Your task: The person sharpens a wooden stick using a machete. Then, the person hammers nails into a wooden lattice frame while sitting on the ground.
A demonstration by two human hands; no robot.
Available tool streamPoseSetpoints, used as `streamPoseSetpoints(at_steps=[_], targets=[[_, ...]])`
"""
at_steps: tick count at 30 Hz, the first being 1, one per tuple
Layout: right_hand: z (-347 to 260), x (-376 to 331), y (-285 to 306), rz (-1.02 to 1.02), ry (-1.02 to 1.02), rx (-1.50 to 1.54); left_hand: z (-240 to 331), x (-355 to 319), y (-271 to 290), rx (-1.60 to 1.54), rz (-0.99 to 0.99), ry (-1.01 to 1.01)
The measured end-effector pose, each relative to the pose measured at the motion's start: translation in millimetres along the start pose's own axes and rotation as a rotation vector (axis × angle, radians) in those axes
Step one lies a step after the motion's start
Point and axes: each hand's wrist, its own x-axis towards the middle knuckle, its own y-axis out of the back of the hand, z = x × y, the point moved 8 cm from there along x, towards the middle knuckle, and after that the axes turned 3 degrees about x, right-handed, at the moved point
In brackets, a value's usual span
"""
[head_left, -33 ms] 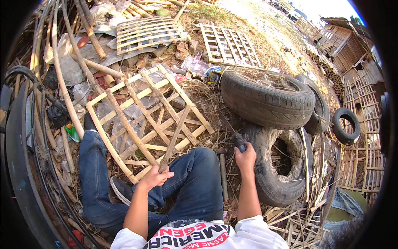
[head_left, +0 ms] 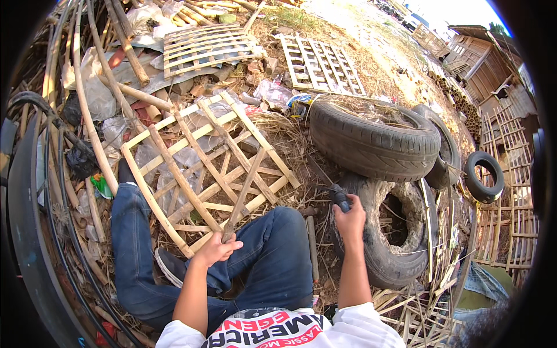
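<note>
At centre frame, pinching a bamboo slat (head_left: 242,194) with left hand (head_left: 216,250); right hand (head_left: 350,219) fisting dark tool handle (head_left: 339,197); bracing lattice (head_left: 203,168) steadily.

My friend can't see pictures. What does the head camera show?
A seated person's left hand grips a strip of a bamboo lattice frame, while the right hand holds a dark-handled tool. Old tyres lie on the person's right.

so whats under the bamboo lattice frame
Through the gaps of the bamboo lattice frame show crumpled clear plastic, dry straw and the person's jeans leg. The slats hide whatever lies beneath them.
</note>
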Motion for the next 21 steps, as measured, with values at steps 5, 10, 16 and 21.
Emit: streamPoseSetpoints(at_steps=[5, 10, 16, 21], targets=[[-97.3, 12.3, 99.2, 0.016, 0.162, -0.105, -23.2, -16.9, 24.6, -0.08, 0.043, 0.022], [-102.1, 58.1, 62.8, -0.062, 0.198, -0.339, -37.7, -16.6, 29.5, -0.116, 0.02, 0.016], [-118.1, 102.1, 42.9, -0.054, 0.385, -0.273, -57.8, -22.1, 37.3, -0.155, 0.074, 0.058], [-141.2, 90.5, 100.8, 0.065, 0.318, 0.034, -80.1, -24.2, 54.7, -0.184, 0.135, 0.159]])
